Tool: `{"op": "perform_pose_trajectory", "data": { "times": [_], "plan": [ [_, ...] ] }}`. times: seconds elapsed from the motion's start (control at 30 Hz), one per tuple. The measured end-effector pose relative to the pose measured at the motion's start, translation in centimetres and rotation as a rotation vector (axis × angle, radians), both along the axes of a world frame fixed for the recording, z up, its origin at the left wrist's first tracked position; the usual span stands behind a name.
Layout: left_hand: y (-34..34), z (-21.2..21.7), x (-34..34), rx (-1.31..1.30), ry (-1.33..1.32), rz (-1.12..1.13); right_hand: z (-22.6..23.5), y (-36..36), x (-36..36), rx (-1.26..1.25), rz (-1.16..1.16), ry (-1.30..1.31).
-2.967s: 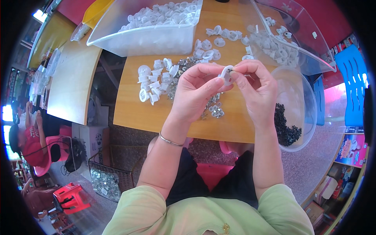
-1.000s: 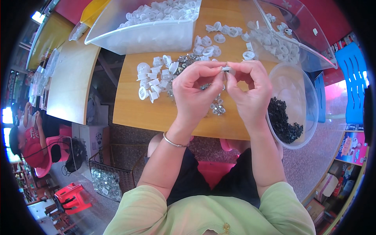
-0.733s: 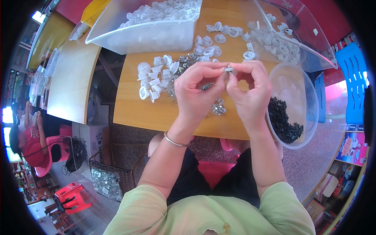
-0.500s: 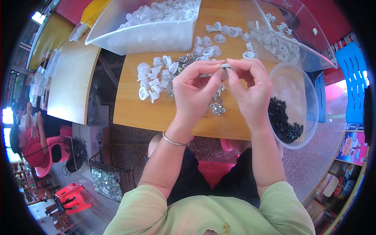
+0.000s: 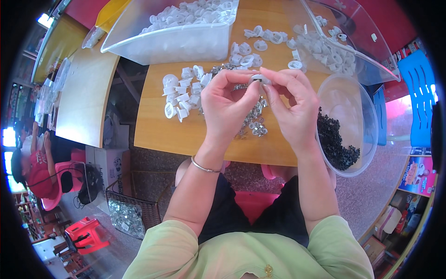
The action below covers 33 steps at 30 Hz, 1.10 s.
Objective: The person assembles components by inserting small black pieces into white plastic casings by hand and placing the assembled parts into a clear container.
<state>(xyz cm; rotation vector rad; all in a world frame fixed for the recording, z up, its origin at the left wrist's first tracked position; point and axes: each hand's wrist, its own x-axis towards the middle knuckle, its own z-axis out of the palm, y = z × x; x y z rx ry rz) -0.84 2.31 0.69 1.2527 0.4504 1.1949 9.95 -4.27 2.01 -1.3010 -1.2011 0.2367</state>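
Above the wooden table, my left hand point(image 5: 228, 100) and my right hand point(image 5: 293, 103) meet fingertip to fingertip. Between them they pinch a small round white plastic part point(image 5: 259, 79) that has a dark slot or insert in its face. Both hands are closed on it, thumbs below and index fingers above. Beneath and beside my left hand lies a heap of small shiny metal pieces point(image 5: 257, 126), partly hidden by the hands. Left of that are several loose white plastic parts point(image 5: 184, 95) of the same kind.
A large clear bin point(image 5: 186, 49) full of white parts stands at the back. A tilted clear box point(image 5: 371, 56) with more parts is at back right. The round tub point(image 5: 371, 139) at right holds small black pieces point(image 5: 337, 144). Another person point(image 5: 39, 160) sits far left.
Both hands have shifted slightly left with the white part. The part has been turned, so its rounded face and dark slot show more.
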Motion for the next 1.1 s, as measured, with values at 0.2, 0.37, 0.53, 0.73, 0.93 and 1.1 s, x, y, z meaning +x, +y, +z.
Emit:
{"op": "perform_pose_trajectory", "data": {
  "times": [0.2,0.37,0.53,0.73,0.93,1.1],
  "plan": [
    [0.3,0.0,0.1,0.042,0.008,-0.059,-0.3,0.2,0.5,0.031,-0.034,0.083],
    [-0.1,-0.1,0.2,0.133,0.062,0.013,0.0,-0.1,0.1,0.021,-0.076,0.052],
    [-0.4,-0.6,0.6,0.241,0.086,0.057,0.0,-0.3,0.4,0.017,-0.137,0.019],
    [-0.6,-0.6,0.9,0.265,0.109,0.055,-0.5,-0.4,0.8,0.059,-0.154,-0.048],
    [-0.5,0.1,0.7,0.017,0.017,-0.043,0.3,-0.4,1.0,0.027,-0.005,0.104],
    [-0.6,0.6,0.6,-0.001,-0.034,-0.064,0.3,-0.5,0.7,0.001,0.018,0.061]
  ]
}}
